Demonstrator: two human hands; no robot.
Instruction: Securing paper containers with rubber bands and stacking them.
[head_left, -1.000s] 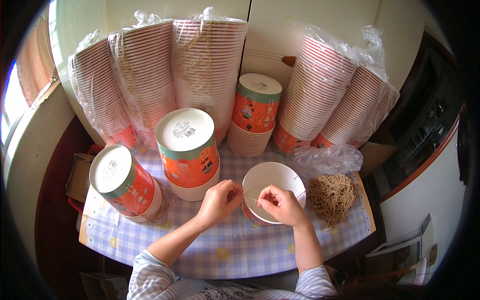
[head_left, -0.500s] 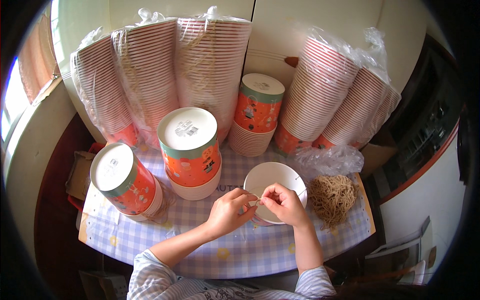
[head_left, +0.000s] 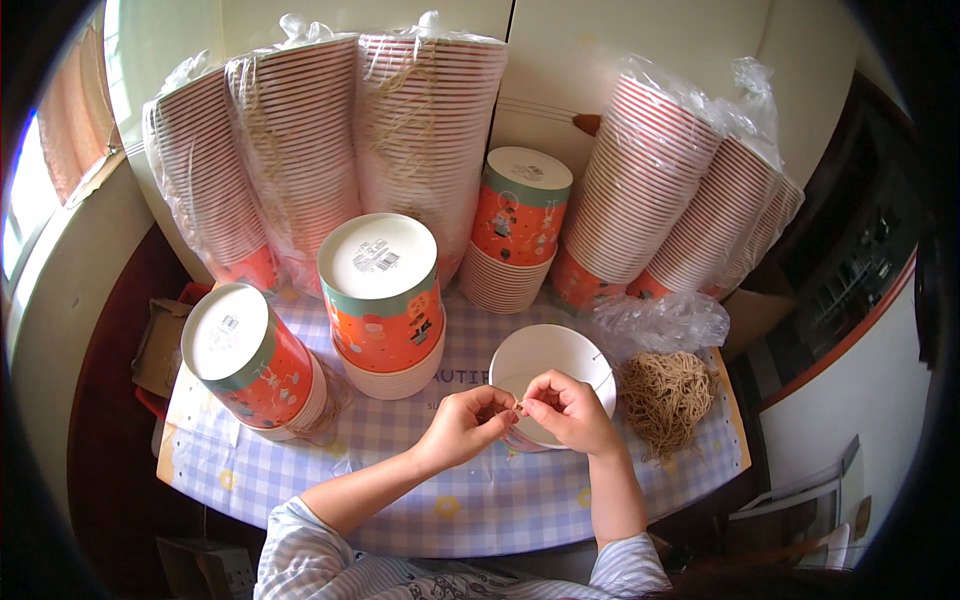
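Observation:
A white paper bucket (head_left: 553, 345) stands mouth up on the table, with a thin cord end showing at its right wall. In front of its opening my two hands meet, fingertips almost touching. My left hand (head_left: 466, 424) is closed in a pinch on a short bit of tan twine (head_left: 518, 407). The same twine is pinched from the right side by my right hand (head_left: 570, 411), whose wrist hides part of the bucket's rim. A loose heap of tan twine (head_left: 668, 398) lies to the right of the bucket.
Upside-down stacks of orange and green buckets stand at the left (head_left: 262, 375), left of centre (head_left: 385, 325) and behind (head_left: 517, 225). Tall plastic-wrapped bucket stacks (head_left: 425, 150) line the wall. Crumpled clear plastic (head_left: 665, 322) lies behind the twine heap. A checked cloth (head_left: 400, 510) covers the table.
My left fingers have drawn closer together round the twine, and the fingertips of both hands are nearer each other. The bucket and the stacks stay in place.

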